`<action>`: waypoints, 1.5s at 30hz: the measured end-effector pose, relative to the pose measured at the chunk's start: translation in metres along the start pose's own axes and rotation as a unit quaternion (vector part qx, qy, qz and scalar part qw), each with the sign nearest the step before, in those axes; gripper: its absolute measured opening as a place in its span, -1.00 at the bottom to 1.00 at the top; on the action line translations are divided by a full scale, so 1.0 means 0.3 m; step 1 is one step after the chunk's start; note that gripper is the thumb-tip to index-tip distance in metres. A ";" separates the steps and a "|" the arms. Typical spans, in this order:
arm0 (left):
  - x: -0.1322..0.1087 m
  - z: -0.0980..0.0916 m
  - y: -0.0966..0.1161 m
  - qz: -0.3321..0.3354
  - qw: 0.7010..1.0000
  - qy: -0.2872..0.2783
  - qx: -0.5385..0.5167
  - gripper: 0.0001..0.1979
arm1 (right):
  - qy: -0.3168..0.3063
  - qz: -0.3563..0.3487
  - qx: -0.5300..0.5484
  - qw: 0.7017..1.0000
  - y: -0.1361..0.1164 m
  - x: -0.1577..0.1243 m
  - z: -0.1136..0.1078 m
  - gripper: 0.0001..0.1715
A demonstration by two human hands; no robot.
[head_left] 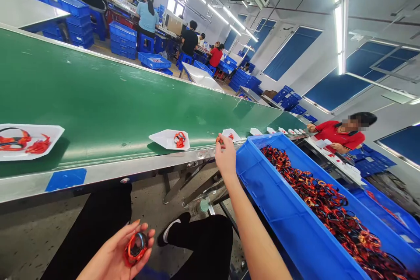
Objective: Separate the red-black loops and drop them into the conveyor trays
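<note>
My left hand (pixel 126 247), palm up and fingers curled, holds several red and black ring-shaped pieces (pixel 135 248) over my lap. My right hand (pixel 225 153) reaches to the near edge of the green conveyor belt (pixel 108 92). Its fingertips pinch a small orange-red piece (pixel 218 139), mostly hidden by the fingers. Just behind those fingers sits a white boat-shaped tray (pixel 235 132) with red bits in it. To the left, another white tray (pixel 164 138) carries a red-orange piece (pixel 180 139). A larger-looking white tray (pixel 54 133) at far left contains a black-and-red ring and red pieces.
Right of my right forearm stands a blue bin (pixel 275 201) heaped with red and black rings (pixel 315 192). More white trays (pixel 271 130) line the belt farther along. A person in red (pixel 341 135) works beyond the bin. The metal belt rail (pixel 108 173) runs before my knees.
</note>
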State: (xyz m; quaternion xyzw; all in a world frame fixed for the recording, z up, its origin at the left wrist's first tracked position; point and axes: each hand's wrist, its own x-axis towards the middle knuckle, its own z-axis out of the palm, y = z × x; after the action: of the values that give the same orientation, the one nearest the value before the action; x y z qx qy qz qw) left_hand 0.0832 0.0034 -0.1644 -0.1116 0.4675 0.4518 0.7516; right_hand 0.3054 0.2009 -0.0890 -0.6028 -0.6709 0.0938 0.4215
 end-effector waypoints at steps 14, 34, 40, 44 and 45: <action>0.014 0.003 0.018 0.027 0.997 -0.063 -0.030 -0.86 | -0.271 0.001 0.137 0.953 -0.215 -0.440 0.008 -0.64; 0.003 -0.019 -0.030 0.013 0.998 -0.052 0.018 -0.74 | -0.271 0.360 0.463 0.763 -0.190 -0.687 0.091 -0.58; 0.009 -0.018 -0.030 -0.001 0.999 -0.038 0.016 -0.75 | -0.241 0.440 0.559 0.660 -0.185 -0.693 0.098 -0.62; 0.029 -0.031 -0.035 -0.010 0.999 -0.046 -0.005 -0.74 | -0.228 0.474 0.576 0.625 -0.184 -0.699 0.104 -0.64; 0.032 -0.033 -0.035 -0.012 0.999 -0.047 -0.010 -0.75 | -0.222 0.484 0.575 0.621 -0.184 -0.700 0.104 -0.63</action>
State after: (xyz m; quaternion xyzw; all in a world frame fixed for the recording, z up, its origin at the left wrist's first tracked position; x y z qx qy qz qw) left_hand 0.0870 -0.0028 -0.1802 -0.1028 0.4261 0.4523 0.7767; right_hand 0.2266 0.0121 -0.1685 -0.4355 -0.1646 0.7821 0.4142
